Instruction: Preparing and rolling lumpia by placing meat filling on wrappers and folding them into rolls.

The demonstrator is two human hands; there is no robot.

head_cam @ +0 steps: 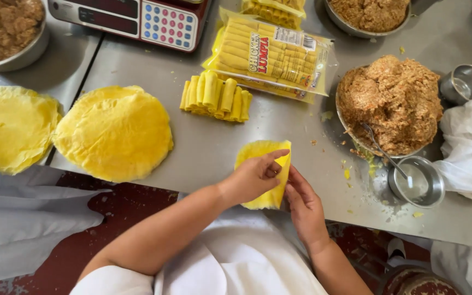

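Note:
A yellow wrapper [258, 153] lies partly folded on the steel table [208, 147] near its front edge. My left hand [252, 177] rests on top of it, fingers pressing the fold down. At the wrapper's right edge, my right hand [301, 205] touches it with the fingertips. Just beyond them lies a row of finished yellow rolls [216, 96]. A stack of round yellow wrappers [114, 132] sits to the left.
A bowl heaped with brown filling [391, 104] holds a spoon [381, 147]; a small steel bowl [417, 183] is beside it. Packed rolls [271, 54], a scale [132, 19], another wrapper stack [9, 128], more filling bowls [6, 33] and a steel cup [465, 82] surround.

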